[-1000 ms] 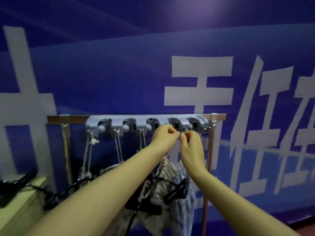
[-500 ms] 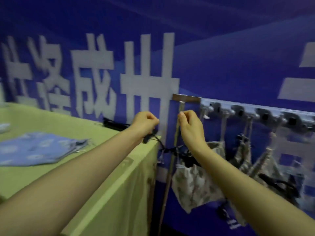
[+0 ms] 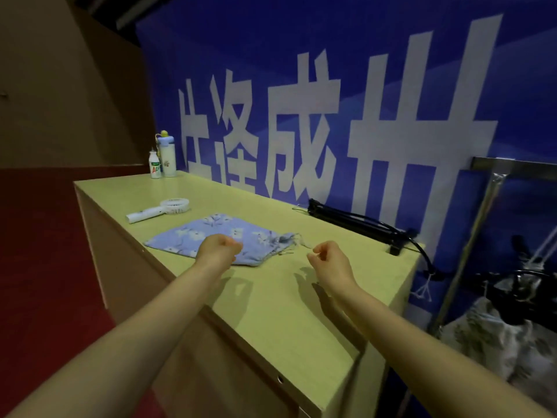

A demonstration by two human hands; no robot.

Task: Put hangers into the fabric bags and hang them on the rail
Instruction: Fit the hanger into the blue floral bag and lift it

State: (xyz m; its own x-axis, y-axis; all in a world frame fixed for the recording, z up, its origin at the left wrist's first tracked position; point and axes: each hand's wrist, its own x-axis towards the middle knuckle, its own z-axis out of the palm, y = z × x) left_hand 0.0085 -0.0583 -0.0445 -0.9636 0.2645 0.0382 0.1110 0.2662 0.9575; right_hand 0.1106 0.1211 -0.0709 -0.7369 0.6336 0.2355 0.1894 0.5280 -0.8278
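A blue flowered fabric bag (image 3: 217, 236) lies flat on the yellow-green table (image 3: 271, 309), its drawstring mouth to the right. A stack of black hangers (image 3: 355, 220) rests along the table's back edge by the blue wall. My left hand (image 3: 218, 248) hovers over the bag's near edge with fingers curled and nothing in it. My right hand (image 3: 330, 259) hangs over bare table just right of the bag's drawstring, fingers loosely curled, holding nothing. At the far right, the end of the rail (image 3: 512, 168) shows, with a filled patterned bag (image 3: 494, 342) hanging below it.
A white handheld fan (image 3: 159, 210) lies at the table's far left. Two bottles (image 3: 164, 156) stand at its back corner. The rail's metal post (image 3: 470, 245) runs down beside the table's right end. Red floor lies to the left.
My view has swung left from the rail to the table. Both hands have left the rail's hooks and now hover over the table by the blue bag.
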